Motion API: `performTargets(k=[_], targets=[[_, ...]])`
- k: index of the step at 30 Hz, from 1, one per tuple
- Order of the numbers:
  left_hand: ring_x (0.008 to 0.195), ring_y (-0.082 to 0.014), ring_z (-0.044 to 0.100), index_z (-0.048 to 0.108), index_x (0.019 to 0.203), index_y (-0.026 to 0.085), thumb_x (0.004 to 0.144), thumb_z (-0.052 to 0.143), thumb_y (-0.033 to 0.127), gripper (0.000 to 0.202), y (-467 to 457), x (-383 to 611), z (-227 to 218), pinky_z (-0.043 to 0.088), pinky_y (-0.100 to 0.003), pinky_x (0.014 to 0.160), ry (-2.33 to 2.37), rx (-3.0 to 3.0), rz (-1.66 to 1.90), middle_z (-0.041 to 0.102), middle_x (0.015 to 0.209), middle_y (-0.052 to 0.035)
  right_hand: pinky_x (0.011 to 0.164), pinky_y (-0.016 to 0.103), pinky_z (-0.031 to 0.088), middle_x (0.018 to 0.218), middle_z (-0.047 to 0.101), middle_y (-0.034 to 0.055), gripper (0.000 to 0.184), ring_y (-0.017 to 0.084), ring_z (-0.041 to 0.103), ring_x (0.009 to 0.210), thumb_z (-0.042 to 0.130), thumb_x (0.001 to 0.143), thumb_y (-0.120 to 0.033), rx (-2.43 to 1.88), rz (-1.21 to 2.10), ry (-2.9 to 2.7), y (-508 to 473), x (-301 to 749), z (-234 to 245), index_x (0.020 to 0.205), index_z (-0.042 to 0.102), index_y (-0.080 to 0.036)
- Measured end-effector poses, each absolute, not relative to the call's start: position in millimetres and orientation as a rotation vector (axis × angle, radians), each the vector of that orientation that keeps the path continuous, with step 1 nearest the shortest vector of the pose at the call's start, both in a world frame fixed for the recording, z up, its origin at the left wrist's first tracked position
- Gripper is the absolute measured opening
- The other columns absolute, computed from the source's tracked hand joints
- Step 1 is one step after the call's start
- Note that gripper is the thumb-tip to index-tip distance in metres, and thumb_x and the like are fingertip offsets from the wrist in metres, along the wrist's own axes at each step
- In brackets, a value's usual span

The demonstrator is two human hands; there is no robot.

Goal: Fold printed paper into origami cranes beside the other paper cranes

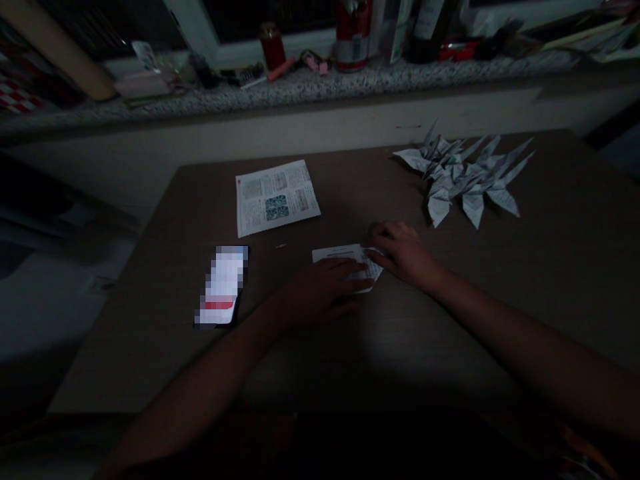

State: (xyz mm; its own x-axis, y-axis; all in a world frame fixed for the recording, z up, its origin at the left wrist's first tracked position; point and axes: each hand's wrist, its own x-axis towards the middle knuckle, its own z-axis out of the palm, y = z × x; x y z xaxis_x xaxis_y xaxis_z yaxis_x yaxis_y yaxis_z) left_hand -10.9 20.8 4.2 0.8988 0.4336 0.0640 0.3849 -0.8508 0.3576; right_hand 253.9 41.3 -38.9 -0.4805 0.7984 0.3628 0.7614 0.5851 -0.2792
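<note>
Left hand [325,290] lying flat on a small paper [336,254], open, no clench. Right hand [403,253] curled at the paper's edge; pinch or just a touch, hard to tell. Paper on the table [500,267], thin, light, soft, easy to tear, best held by the edges. Farther off, a phone [221,287], a printed page [277,198], paper cranes [463,177], a red can [353,37].
</note>
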Motion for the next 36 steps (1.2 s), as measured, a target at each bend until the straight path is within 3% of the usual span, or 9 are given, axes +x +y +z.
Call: performTargets(k=[12, 17, 24, 32, 36], targets=[[0.147, -0.028, 0.046, 0.055, 0.149, 0.025, 0.107, 0.051, 0.043, 0.046, 13.9, -3.3, 2.3, 0.04, -0.046, 0.121, 0.661, 2.773, 0.161, 0.05, 0.159, -0.0085, 0.096, 0.05, 0.044, 0.118, 0.067, 0.0116, 0.025, 0.032, 0.058, 0.113, 0.054, 0.103, -0.038, -1.17, 0.151, -2.401, 48.2, 255.3, -40.6, 0.113, 0.073, -0.025], [0.144, -0.0284, 0.049, 0.054, 0.149, 0.027, 0.107, 0.05, 0.042, 0.045, 11.9, -2.0, 4.3, 0.044, -0.046, 0.116, 0.719, 2.756, 0.135, 0.052, 0.158, -0.0077, 0.107, 0.052, 0.042, 0.133, 0.064, 0.0135, 0.029, 0.031, 0.056, 0.128, 0.05, 0.105, -0.032, -1.122, 0.193, -2.314, 35.6, 255.9, -24.7, 0.126, 0.069, -0.024], [0.147, -0.0279, 0.046, 0.052, 0.151, 0.027, 0.108, 0.048, 0.042, 0.046, 13.7, -3.5, -4.3, 0.041, -0.047, 0.119, 0.681, 2.765, 0.167, 0.048, 0.161, -0.0074, 0.082, 0.043, 0.054, 0.097, 0.065, 0.0093, 0.011, 0.027, 0.065, 0.093, 0.06, 0.1, -0.031, -1.236, 0.362, -2.187, -5.7, 261.4, -12.0, 0.098, 0.066, -0.022], [0.145, -0.0267, 0.049, 0.046, 0.155, 0.029, 0.109, 0.047, 0.04, 0.047, 12.2, -2.2, -1.6, 0.047, -0.043, 0.114, 0.713, 2.78, 0.142, 0.048, 0.161, -0.0052, 0.09, 0.046, 0.056, 0.109, 0.069, 0.0106, 0.02, 0.028, 0.065, 0.104, 0.059, 0.102, -0.026, -1.089, 0.331, -2.337, -29.8, 266.0, -25.3, 0.117, 0.073, -0.024], [0.146, -0.0251, 0.048, 0.052, 0.15, 0.027, 0.109, 0.046, 0.039, 0.044, 10.9, -1.8, 1.2, 0.046, -0.041, 0.116, 0.731, 2.779, 0.131, 0.048, 0.161, -0.0043, 0.089, 0.045, 0.057, 0.11, 0.07, 0.0105, 0.023, 0.027, 0.066, 0.105, 0.06, 0.101, -0.023, -0.966, 0.322, -2.394, -36.2, 269.5, -26.6, 0.12, 0.074, -0.024]])
